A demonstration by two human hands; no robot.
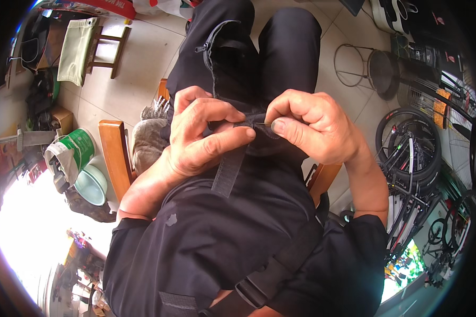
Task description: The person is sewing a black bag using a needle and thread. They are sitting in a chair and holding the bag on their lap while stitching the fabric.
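Over my lap, my left hand pinches dark fabric between thumb and fingers. A black webbing strap hangs down from below that grip toward my shirt. My right hand is closed, thumb against forefinger, on a thin needle whose other end meets the fabric by the left thumb. Whether thread runs through it is too small to tell. A black strip with an open zipper lies across my dark trouser leg, its upper end curling over the thigh. My fingers hide part of the cloth.
Wooden chair parts stand at both my sides, with grey cloth at the left. Further left are a green bucket, a pale basin and a folding stool. Bicycle wheels and a wire basket fill the right.
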